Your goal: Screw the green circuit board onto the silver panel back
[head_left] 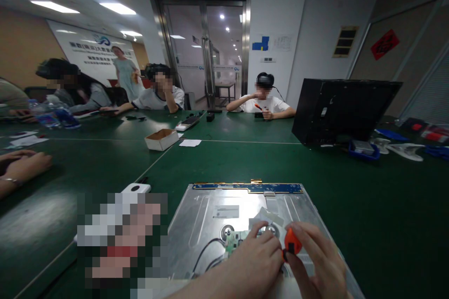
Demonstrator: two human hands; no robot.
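In the head view a metal display panel (199, 215) lies flat on the table before me, with a blue circuit strip (245, 188) along its far edge. A small green circuit board (233, 241) and black cables rest on its near half. My left hand (257, 254) lies over that board, fingers bent and somewhat apart, the index finger raised away from the others; its thumb is hidden. Beside it, my right hand (321, 257) pinches the orange handle of a screwdriver (293, 241) between thumb and fingers. The screwdriver's tip is hidden.
A cardboard box (161, 140) and white paper (190, 143) lie beyond the panel. To the right are a large black monitor (343, 112) and a blue tray (365, 150). A white power strip (136, 188) is left. Another person's hands (28, 168) rest at far left.
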